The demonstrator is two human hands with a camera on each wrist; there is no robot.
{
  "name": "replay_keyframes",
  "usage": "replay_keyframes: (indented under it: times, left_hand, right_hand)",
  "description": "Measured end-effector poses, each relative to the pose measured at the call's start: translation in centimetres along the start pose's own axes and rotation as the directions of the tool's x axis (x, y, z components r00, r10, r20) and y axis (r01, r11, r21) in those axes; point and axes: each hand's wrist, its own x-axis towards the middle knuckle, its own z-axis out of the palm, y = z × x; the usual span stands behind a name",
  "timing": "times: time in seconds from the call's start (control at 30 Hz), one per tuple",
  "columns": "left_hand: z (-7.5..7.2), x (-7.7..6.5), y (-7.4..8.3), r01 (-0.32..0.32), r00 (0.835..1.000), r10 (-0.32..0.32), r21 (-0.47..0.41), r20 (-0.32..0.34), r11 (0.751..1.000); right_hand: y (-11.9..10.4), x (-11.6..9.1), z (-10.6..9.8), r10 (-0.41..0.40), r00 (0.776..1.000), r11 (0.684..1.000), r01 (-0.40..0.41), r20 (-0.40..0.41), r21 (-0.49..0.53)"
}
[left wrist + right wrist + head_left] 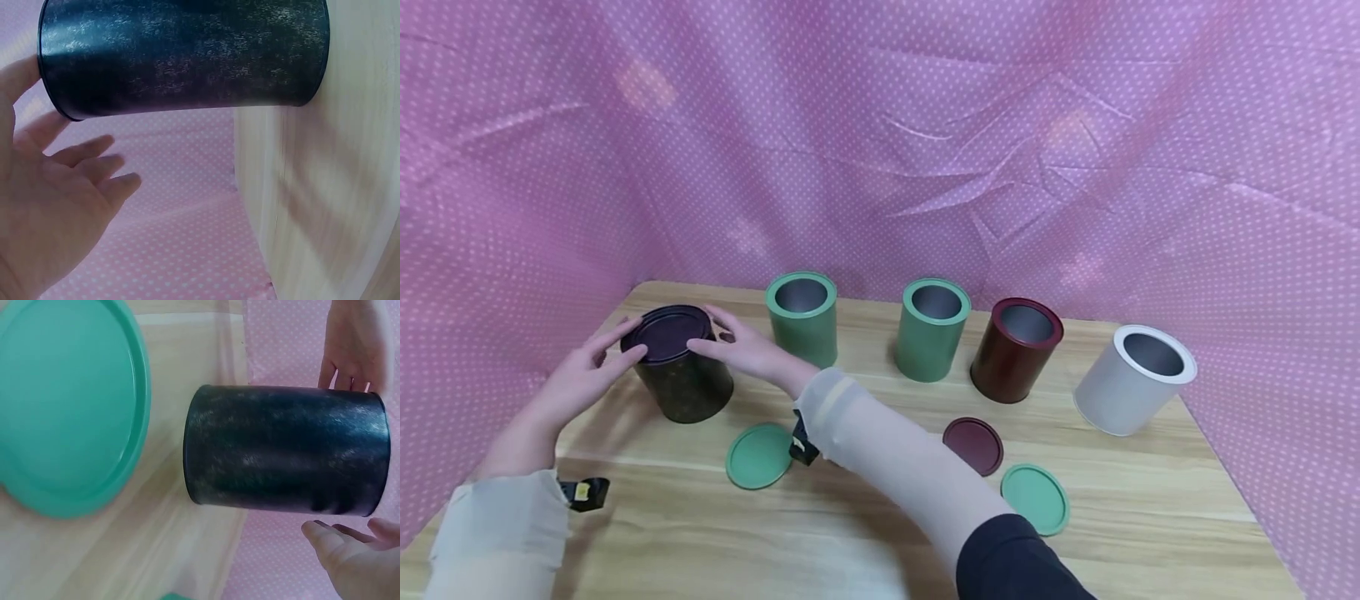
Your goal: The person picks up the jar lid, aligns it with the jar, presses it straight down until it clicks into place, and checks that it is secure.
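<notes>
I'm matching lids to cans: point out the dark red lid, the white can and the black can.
Dark red lid (973, 447): head view, its flat middle.
White can (1120, 396): head view, its side wall.
Black can (688, 390): head view, its side wall.

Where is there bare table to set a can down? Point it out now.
Front right: bare tabletop between the right green lid, white can and pink cloth. Front left: more of it between the forearms, nearer than the left green lid. Crowded: far left, where both hands flank the dark can.
</notes>
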Motion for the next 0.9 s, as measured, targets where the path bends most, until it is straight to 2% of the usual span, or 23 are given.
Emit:
replay_keyframes:
  times: [0.1,0.33,0.5,0.67,0.77,0.9]
  left_hand:
    - [0.1,0.1,0.2,-0.044,0.999,0.044,-0.018,-0.006,0.999]
    - [0.4,-0.1,1.0,-0.113,0.994,0.113,0.023,-0.001,0.993]
    - [0.9,-0.7,1.8,-0.169,0.984,0.173,0.087,-0.037,0.982]
    - [1.4,-1.4,3.2,-0.192,0.978,0.201,0.155,-0.047,0.969]
    - [2.0,-1.6,4.2,-0.219,0.973,0.226,0.134,-0.040,0.966]
    - [3.2,-2.1,5.2,-0.283,0.957,0.288,0.103,-0.038,0.954]
  right_hand:
    - [-0.1,-0.5,-0.8,-0.017,1.000,0.999,0.018,0.017,-0.048]
    - [0.1,-2.1,-2.1,-0.073,0.996,0.986,0.079,0.052,-0.145]
    - [0.4,-3.6,-3.0,-0.050,0.998,0.969,0.056,0.031,-0.241]
    - [0.7,-5.1,-3.9,-0.030,0.999,0.963,0.033,0.017,-0.268]
    - [1.0,-5.9,-4.4,-0.024,0.999,0.959,0.031,0.031,-0.280]
    - [1.7,-7.1,-4.9,-0.047,0.996,0.950,0.067,0.071,-0.306]
